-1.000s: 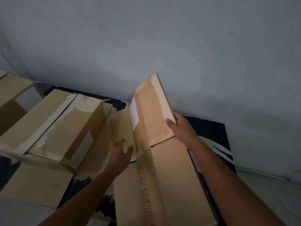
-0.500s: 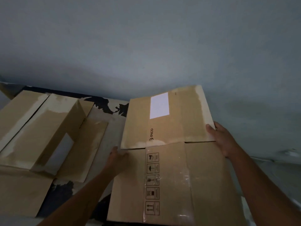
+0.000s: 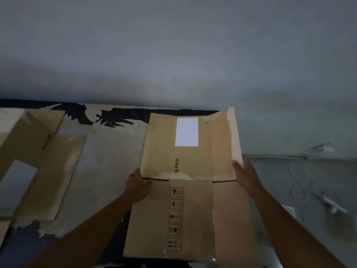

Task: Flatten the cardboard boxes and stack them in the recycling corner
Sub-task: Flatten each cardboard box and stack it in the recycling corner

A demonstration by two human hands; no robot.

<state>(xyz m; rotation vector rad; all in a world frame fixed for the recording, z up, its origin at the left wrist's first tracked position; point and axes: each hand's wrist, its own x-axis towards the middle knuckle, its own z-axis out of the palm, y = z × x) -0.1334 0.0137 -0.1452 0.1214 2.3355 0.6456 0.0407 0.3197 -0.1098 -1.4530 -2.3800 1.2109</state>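
1. The flattened cardboard box [image 3: 191,213] was held by its two side edges, level with the crease where the upper flaps met the body. This was probably so that body and flaps could be steadied together.
2. The left grip [image 3: 138,188] was clamped on the left edge, with the fingers hidden beneath the board.
3. The right grip [image 3: 246,176] was clamped on the right edge, its thumb pressed on the outer flap [image 3: 226,144], which was tilted upward beyond it.
4. Beyond and between the grips, a white label [image 3: 186,131] was turned face up.
5. Whether the box rested on the patterned mat [image 3: 108,151] could not be told.
6. Well to the left of the left grip, a second cardboard box [image 3: 42,161] lay on the mat, seemingly not fully flattened.
7. To the right of the right grip, a white cable [image 3: 301,190] lay on the floor.
8. Flattening of the held box was judged nearly done, with stacking not yet done.
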